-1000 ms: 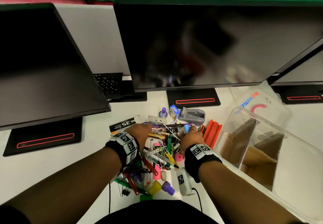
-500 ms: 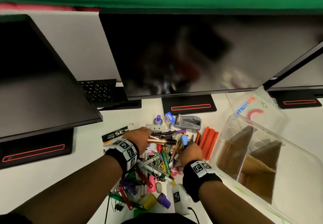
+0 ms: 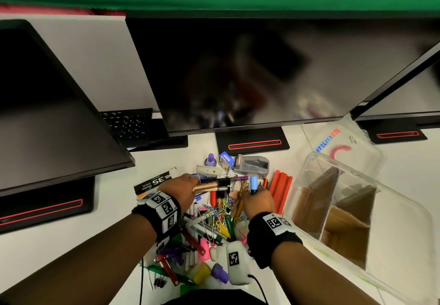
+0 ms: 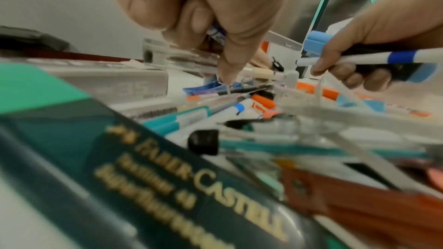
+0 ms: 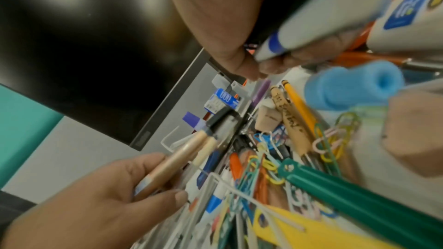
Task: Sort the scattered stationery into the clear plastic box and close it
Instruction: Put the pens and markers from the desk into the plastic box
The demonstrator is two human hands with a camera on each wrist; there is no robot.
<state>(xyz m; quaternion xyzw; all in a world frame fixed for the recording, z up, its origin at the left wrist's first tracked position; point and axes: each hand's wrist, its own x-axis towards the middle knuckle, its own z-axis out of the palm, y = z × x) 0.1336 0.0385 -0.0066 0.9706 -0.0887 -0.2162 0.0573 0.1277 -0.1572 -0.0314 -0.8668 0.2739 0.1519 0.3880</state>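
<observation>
A heap of pens, markers and paper clips (image 3: 217,212) lies on the white desk in front of me. My left hand (image 3: 183,189) grips a bundle of pens, among them a gold pen (image 3: 207,186) (image 5: 172,160), held level over the heap. My right hand (image 3: 258,198) holds a blue-capped marker (image 3: 253,183) (image 4: 318,43) together with a white pen with a blue band (image 4: 383,58) (image 5: 311,26). The clear plastic box (image 3: 404,209) stands open to the right, with cardboard dividers (image 3: 316,197) inside. Its lid (image 3: 333,147) lies behind it.
Three dark monitors (image 3: 250,71) overhang the back of the desk, with a keyboard (image 3: 128,123) under the left one. A grey tape dispenser (image 3: 252,164), a black staples box (image 3: 154,182), orange sticks (image 3: 282,188) and a green Faber-Castell case (image 4: 167,177) border the heap.
My left hand has closed on a bundle of pens and lifted it off the heap. My right hand keeps the blue-capped marker and has shifted slightly right.
</observation>
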